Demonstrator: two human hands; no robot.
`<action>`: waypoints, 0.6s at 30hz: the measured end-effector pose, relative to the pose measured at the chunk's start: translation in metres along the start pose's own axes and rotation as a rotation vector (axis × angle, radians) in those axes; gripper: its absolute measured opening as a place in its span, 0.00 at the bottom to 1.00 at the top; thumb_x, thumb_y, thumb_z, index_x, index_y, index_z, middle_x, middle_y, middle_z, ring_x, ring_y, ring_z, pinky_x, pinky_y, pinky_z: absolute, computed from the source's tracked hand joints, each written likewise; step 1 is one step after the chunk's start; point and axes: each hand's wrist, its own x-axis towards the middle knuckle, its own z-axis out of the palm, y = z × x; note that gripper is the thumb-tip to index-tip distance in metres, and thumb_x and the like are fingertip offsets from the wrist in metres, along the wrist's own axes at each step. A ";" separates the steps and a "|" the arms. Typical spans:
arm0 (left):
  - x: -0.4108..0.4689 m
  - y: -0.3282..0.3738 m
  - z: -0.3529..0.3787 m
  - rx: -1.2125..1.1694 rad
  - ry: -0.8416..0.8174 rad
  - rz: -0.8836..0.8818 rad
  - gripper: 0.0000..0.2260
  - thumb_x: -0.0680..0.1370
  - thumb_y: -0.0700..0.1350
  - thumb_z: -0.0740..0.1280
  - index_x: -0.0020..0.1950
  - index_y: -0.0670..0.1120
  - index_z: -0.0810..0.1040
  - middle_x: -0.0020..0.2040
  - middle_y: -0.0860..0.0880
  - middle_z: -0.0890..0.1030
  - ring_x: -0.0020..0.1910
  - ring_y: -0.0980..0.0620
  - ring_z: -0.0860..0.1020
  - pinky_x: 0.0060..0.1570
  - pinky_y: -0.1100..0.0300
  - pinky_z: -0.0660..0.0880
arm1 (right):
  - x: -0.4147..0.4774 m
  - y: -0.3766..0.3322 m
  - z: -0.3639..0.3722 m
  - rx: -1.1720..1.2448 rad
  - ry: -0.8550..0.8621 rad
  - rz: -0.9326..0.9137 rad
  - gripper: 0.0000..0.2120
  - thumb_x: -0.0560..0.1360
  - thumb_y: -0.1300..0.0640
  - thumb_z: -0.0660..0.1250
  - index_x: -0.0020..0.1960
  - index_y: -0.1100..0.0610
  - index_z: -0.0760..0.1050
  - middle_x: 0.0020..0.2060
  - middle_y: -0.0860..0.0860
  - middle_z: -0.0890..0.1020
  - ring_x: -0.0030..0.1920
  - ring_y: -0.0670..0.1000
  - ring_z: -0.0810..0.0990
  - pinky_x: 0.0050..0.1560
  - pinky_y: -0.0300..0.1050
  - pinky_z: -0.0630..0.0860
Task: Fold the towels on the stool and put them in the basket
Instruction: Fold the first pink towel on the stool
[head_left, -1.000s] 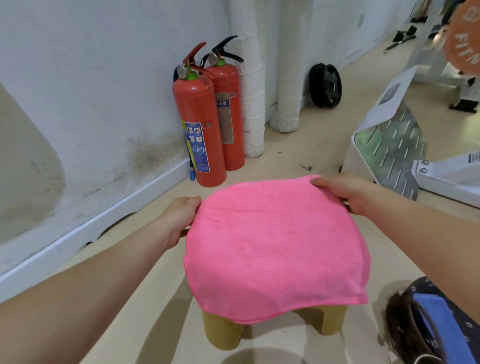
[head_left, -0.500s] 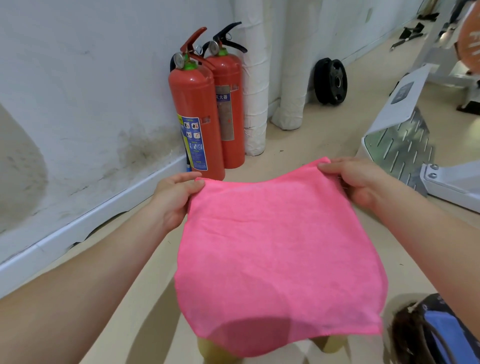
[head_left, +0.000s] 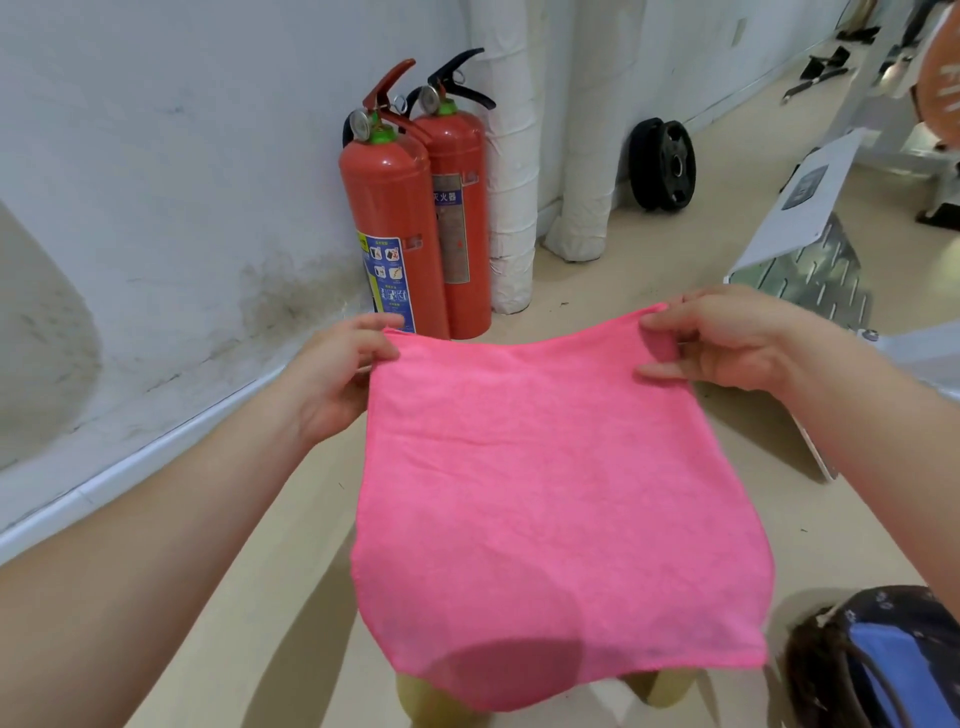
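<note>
Head view shows my left grip (head_left: 337, 374) at 9 o'clock and right grip (head_left: 727, 343) at 3 o'clock, each pinching a top corner of the pink towel (head_left: 545, 493). It hangs spread at centre above the stool (head_left: 426, 701) at 6 o'clock. I judge no fold is made yet. The basket (head_left: 831, 654) at 5 o'clock holds something blue (head_left: 904, 670), likely a folded towel.

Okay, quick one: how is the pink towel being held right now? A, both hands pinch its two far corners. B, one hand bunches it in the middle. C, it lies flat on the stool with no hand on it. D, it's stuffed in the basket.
A: the left hand and the right hand each pinch a far corner of the pink towel, which hangs spread out between them.
</note>
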 end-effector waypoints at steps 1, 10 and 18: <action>-0.007 0.006 0.003 0.005 -0.020 0.005 0.19 0.71 0.29 0.58 0.50 0.48 0.81 0.37 0.49 0.75 0.27 0.56 0.70 0.24 0.66 0.69 | -0.004 -0.002 0.002 0.024 -0.011 0.001 0.06 0.74 0.70 0.66 0.44 0.61 0.72 0.44 0.57 0.74 0.44 0.53 0.77 0.34 0.55 0.83; -0.072 0.034 0.065 0.011 -0.302 0.144 0.08 0.75 0.30 0.63 0.47 0.41 0.79 0.23 0.51 0.72 0.22 0.58 0.72 0.29 0.69 0.74 | -0.066 -0.002 0.066 0.031 -0.111 -0.257 0.02 0.75 0.66 0.67 0.45 0.62 0.75 0.30 0.53 0.73 0.29 0.46 0.76 0.44 0.48 0.82; -0.101 0.035 0.084 0.361 -0.306 0.477 0.13 0.70 0.27 0.70 0.48 0.43 0.81 0.36 0.45 0.81 0.33 0.56 0.80 0.31 0.69 0.73 | -0.102 0.006 0.084 0.154 -0.153 -0.298 0.03 0.76 0.68 0.65 0.46 0.62 0.74 0.34 0.57 0.80 0.30 0.50 0.80 0.35 0.41 0.81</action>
